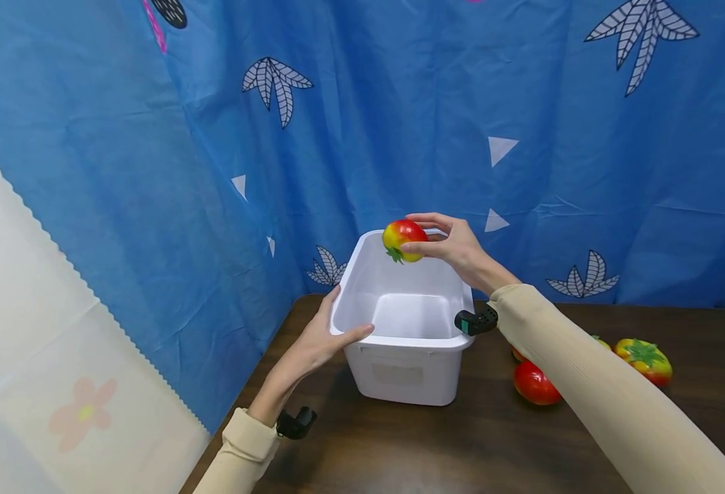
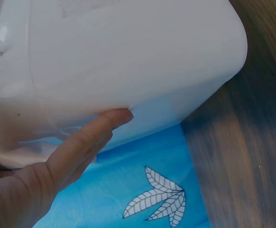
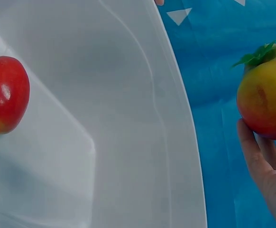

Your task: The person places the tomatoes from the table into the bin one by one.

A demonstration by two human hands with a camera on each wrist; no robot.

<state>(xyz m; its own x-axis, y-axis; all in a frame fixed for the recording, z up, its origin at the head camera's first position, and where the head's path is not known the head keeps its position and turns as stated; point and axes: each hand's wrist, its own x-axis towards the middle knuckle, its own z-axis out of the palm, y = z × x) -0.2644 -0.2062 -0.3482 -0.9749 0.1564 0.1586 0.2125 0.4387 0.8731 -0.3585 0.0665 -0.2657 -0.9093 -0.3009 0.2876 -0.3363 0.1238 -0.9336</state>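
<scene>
Head view: our left hand [image 1: 320, 337] clasps the white bin [image 1: 434, 379]; above it, a red-yellow fruit [image 1: 407, 233] is pinched by our right hand [image 1: 461, 248].
We judge this a placing step — next, lowering and release seem called for. A red fruit [image 3: 6, 95] inside shows only from the right wrist, cut by the frame; farther right, our sleeve [image 1: 584, 374] half-hides other fruits [image 1: 536, 383] on the table [image 1: 368, 449].

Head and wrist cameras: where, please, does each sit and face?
Head: worn there, facing forward and down at bin; left hand, right hand, sleeves show.
Left wrist: worn there, faces bin's outside; left hand shows.
Right wrist: worn there, faces into bin; right hand and another fingertip.
Head and right wrist share the held fruit.
</scene>
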